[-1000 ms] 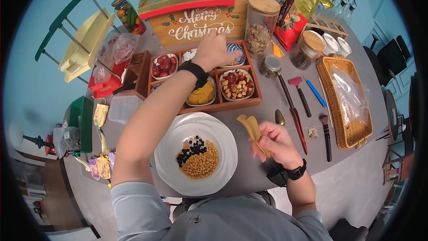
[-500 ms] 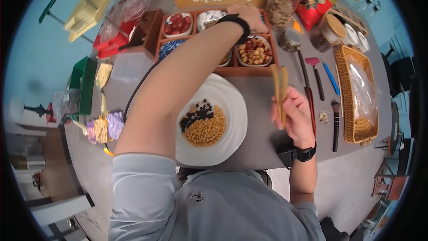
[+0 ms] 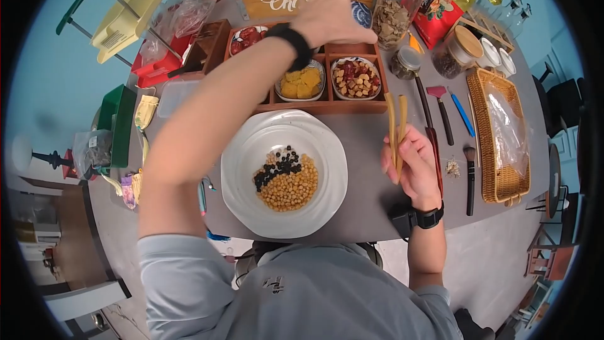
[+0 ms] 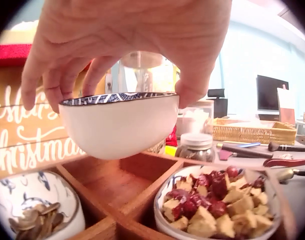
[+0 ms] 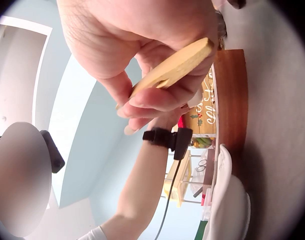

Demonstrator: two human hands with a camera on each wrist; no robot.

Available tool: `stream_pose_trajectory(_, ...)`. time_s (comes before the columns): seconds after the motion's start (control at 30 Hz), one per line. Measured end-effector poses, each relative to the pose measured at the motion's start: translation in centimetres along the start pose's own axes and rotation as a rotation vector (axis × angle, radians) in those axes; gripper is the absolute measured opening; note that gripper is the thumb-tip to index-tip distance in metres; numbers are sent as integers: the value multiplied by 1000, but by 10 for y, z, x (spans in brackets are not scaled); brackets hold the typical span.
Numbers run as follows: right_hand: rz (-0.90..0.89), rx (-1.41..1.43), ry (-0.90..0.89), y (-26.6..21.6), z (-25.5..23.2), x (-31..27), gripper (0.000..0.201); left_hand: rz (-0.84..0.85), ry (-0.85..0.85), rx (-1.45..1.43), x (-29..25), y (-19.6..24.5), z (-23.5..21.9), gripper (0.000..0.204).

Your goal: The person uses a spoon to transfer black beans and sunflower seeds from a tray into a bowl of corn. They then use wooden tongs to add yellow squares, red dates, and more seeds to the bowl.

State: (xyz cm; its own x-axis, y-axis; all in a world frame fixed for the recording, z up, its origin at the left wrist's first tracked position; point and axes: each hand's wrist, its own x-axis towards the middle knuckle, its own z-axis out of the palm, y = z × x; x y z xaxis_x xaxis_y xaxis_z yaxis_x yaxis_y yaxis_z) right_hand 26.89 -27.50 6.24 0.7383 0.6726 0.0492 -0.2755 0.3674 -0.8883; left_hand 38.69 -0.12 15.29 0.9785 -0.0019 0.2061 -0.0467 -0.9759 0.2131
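Observation:
The left hand [image 4: 132, 40] grips a white bowl with a blue patterned inside [image 4: 117, 125] by its rim, fingers on one side and thumb on the other, above a bare compartment of the wooden box [image 4: 117, 182]. In the head view the left hand [image 3: 330, 17] is over the box's back row. Between thumb and fingers the right hand [image 3: 412, 160] holds light wooden tongs [image 3: 391, 129], also seen in the right wrist view as a pale wooden piece [image 5: 172, 65]. A large white bowl [image 3: 239, 201] on the table contains yellow beans [image 3: 289, 187] and black beans [image 3: 283, 162].
Beside the lifted bowl are a bowl of red and tan pieces [image 4: 217, 205] and one of dark slices [image 4: 40, 222]. A glass jar [image 3: 393, 16] stands right of the box. Farther right lie a brush [image 3: 470, 182] and a wicker basket [image 3: 487, 176].
The left hand has lifted the blue patterned bowl from its compartment and moved slightly left. The right hand still holds the tongs, now upright. The head view has shifted.

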Motion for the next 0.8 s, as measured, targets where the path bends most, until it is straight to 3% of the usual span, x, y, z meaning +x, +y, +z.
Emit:
stream_pose_trajectory(0.03,-2,1,5,0,0,0,29,37,3,-65,-15,-5,-14,83)
stream_pose_trajectory(0.1,0,3,17,0,0,-1,30,73,211,-118,-60,-9,-30,82)
stream_pose_trajectory(0.23,13,-13,30,0,1,1,31,-2,173,-244,-161,-13,-71,75)
stream_pose_trajectory(0.37,26,-37,36,1,3,1,31,-67,121,-295,-248,-20,-89,80)
stream_pose_trajectory(0.57,38,-100,12,7,6,3,31,-238,221,-309,-343,-17,-54,95)
stream_pose_trajectory(0.8,58,-319,66,-4,21,-2,30,-318,319,-441,-370,-17,-24,102)
